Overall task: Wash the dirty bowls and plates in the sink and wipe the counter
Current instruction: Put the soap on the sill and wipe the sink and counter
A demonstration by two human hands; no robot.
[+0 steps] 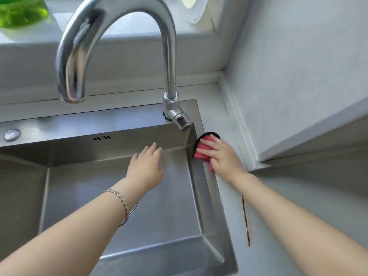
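The wiping step is in hand. The right hand (pixel 223 156) presses a pink ribbed cloth with a black edge (pixel 203 151) onto the pale grey counter (pixel 278 216), right at the far right corner of the brushed stainless-steel sink (pixel 209 196), just beside the base of the tall curved chrome faucet (pixel 111 32). Its fingers lie spread and nearly flat over the cloth – pushing down on it rather than wrapped round it. The left hand (pixel 146 168) hovers over the basin with fingers straight and loose, holding nothing. No bowls or plates show in this view, so the washing looks to be done.

A thin reddish-brown streak (pixel 246 222) runs along the counter nearer the person, under the right forearm and well apart from the cloth. The next move likely calls for drawing the cloth back along the sink's edge over that streak – with firm pressure, since it looks dried on.
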